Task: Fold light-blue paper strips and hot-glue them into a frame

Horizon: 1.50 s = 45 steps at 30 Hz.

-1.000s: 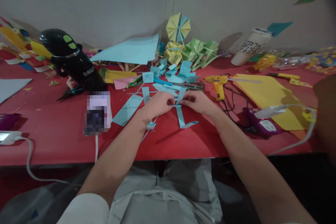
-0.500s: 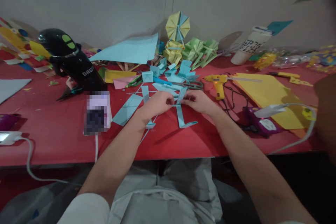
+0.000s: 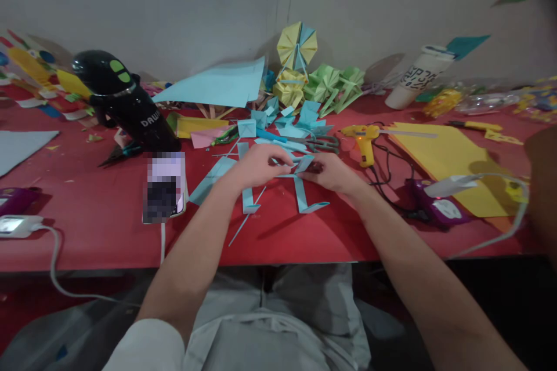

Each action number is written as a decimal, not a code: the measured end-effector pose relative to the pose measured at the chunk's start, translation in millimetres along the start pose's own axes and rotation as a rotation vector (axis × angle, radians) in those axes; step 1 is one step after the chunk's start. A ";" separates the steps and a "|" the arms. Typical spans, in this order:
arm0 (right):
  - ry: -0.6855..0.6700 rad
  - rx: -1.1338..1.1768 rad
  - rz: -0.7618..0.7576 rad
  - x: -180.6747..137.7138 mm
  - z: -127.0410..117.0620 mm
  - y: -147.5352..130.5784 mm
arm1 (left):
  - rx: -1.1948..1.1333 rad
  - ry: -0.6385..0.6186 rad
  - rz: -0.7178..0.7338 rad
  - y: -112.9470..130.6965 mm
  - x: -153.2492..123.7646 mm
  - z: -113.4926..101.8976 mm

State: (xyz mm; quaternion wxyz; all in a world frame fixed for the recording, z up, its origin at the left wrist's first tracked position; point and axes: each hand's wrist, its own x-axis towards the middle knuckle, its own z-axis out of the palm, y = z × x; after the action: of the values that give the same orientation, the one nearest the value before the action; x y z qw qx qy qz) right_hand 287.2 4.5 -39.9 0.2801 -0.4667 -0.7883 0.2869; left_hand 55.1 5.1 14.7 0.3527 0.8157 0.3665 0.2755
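A light-blue folded paper strip with a bent foot stands on the red table in front of me. To its left is a similar blue strip, partly covered by my left hand. Thin blue paper pieces run between them at finger height. My left hand is closed, thumb and forefinger pinching the end of a thin blue piece. The fingers of my right hand are pressed on the top of the right-hand strip, whose upper end is folded over. My hands partly hide where the papers meet.
Scissors, a blue pen and folded blue pieces lie behind my hands. To the right are a yellow glue gun with its cord, yellow paper and a purple power block. A phone and black bottle stand left.
My left hand has shifted slightly up and its thumb and forefinger reach further out. The top of the right-hand strip now tilts over beside my right fingers. The view has shifted a little.
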 end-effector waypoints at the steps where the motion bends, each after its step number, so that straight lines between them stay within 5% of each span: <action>1: 0.001 -0.019 -0.002 0.3 -0.3 -0.6 | -0.093 0.044 0.036 5.0 -4.7 -8.5; 5: 0.023 -0.080 -0.001 0.8 -1.0 -1.4 | -0.215 0.524 0.090 14.8 -28.8 -36.9; 7: 0.017 -0.070 0.007 0.1 -1.0 -1.4 | -0.152 0.640 0.023 9.5 -39.8 -41.9; 12: -0.013 -0.003 0.011 -1.3 -0.9 -1.2 | 0.138 0.398 -0.348 -17.9 -51.7 -34.0; 15: -0.030 0.005 -0.043 -0.1 -1.1 -0.2 | 0.237 0.218 -0.425 -29.2 -49.4 -28.6; 45: -0.058 -0.079 -0.142 5.4 0.7 0.7 | 0.171 0.095 -0.241 -47.9 -49.0 -21.7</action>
State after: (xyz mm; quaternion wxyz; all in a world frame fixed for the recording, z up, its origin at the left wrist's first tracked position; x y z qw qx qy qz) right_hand 284.9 9.5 -39.9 0.2583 -0.4117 -0.8379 0.2483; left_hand -8.0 -2.5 -18.8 0.2947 0.7790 0.5000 0.2372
